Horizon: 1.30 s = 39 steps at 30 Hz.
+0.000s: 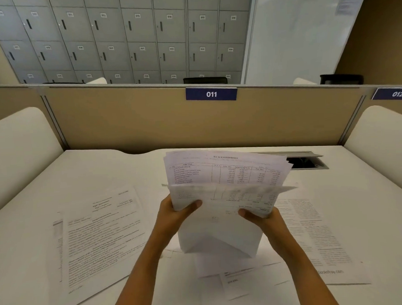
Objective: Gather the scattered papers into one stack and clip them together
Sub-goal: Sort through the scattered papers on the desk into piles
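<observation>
Both hands hold a sheaf of printed papers (226, 174) upright above the middle of the white desk (37, 228). My left hand (175, 213) grips its lower left edge, my right hand (260, 216) its lower right edge. The top sheet shows a ruled table; the sheets are uneven and fanned at the top. More loose papers lie flat on the desk: text pages at the left (100, 239), a page at the right (314, 235), and several sheets under my forearms (237, 277). No clip is in view.
A tan partition (125, 118) with a blue "011" sign (211, 94) closes the desk's far side. White curved dividers stand at the left (18, 148) and the right (383, 139). A cable hatch (308, 161) is set in the desk behind the held papers. Grey lockers (121, 36) lie beyond.
</observation>
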Motion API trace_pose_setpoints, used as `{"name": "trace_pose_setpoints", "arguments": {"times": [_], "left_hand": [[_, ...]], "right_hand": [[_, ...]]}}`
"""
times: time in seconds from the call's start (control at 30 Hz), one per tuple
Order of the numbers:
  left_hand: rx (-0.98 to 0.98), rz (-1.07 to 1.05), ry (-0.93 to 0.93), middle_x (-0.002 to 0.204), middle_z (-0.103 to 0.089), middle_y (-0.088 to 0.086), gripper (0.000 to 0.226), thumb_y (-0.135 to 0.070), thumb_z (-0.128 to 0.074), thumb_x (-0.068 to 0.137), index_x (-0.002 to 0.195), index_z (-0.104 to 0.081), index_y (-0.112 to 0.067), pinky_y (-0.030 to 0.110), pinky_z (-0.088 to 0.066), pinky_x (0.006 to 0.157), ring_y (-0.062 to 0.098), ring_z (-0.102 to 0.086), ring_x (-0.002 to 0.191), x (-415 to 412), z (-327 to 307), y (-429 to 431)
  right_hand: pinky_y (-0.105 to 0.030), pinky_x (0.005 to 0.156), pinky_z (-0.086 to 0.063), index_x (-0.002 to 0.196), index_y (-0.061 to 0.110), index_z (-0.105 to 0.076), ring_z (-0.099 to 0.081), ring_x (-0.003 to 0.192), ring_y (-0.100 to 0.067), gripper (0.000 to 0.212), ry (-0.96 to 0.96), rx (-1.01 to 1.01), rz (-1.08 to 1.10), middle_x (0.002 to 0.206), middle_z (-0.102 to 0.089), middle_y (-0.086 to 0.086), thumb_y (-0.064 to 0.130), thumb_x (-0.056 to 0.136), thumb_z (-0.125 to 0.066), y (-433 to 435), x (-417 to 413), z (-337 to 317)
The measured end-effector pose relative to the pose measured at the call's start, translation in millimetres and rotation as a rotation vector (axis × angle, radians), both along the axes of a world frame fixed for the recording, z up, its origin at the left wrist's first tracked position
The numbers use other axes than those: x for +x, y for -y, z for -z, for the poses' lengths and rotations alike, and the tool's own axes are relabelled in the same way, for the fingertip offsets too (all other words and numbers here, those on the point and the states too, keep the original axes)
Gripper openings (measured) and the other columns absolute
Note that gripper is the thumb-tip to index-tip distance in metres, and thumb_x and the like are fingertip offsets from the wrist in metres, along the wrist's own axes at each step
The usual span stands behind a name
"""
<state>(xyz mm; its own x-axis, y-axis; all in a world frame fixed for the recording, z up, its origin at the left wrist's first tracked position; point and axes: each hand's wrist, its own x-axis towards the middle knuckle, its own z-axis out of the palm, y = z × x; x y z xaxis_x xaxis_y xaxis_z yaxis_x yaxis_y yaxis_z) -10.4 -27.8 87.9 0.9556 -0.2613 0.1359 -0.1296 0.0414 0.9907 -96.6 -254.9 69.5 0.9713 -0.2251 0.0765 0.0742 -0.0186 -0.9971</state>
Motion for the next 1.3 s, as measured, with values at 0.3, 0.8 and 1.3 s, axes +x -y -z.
{"name": "trace_pose_setpoints", "arguments": {"times": [0.3, 0.8, 1.3], "left_hand": [[0.038, -0.078, -0.284, 0.065, -0.041, 0.002, 0.043, 0.018, -0.034, 0.09, 0.061, -0.044, -0.013, 0.006, -0.036, 0.031, 0.017, -0.037, 0.056, 0.0, 25.2, -9.7], [-0.68, -0.288, -0.551, 0.083, -0.076, -0.006, 0.018, -0.024, -0.072, 0.078, 0.095, -0.064, -0.024, 0.031, -0.059, 0.061, 0.015, -0.073, 0.076, -22.4, 18.2, 49.5], [0.147, -0.339, -0.432, 0.133, -0.051, 0.019, 0.059, 0.005, -0.064, 0.081, 0.135, -0.045, -0.008, 0.036, -0.049, 0.083, 0.035, -0.055, 0.111, 15.8, 70.0, -38.5]], "right_hand": [[-0.022, 0.056, -0.056, 0.07, 0.026, -0.074, -0.067, 0.059, -0.01, 0.03, -0.088, 0.101, 0.017, 0.064, -0.069, 0.001, 0.007, 0.084, -0.056, 10.9, -3.6, 14.5], [-0.039, 0.079, -0.058, 0.119, 0.021, -0.061, -0.069, 0.1, -0.024, 0.06, -0.045, 0.523, 0.205, 0.11, -0.072, -0.002, 0.01, 0.064, -0.08, -43.8, 18.8, 5.3], [-0.052, 0.097, -0.046, 0.131, -0.003, -0.047, -0.056, 0.114, -0.038, 0.059, -0.428, 0.106, 0.377, 0.132, -0.055, -0.022, -0.003, 0.077, -0.072, 15.4, 6.4, 54.7]]}}
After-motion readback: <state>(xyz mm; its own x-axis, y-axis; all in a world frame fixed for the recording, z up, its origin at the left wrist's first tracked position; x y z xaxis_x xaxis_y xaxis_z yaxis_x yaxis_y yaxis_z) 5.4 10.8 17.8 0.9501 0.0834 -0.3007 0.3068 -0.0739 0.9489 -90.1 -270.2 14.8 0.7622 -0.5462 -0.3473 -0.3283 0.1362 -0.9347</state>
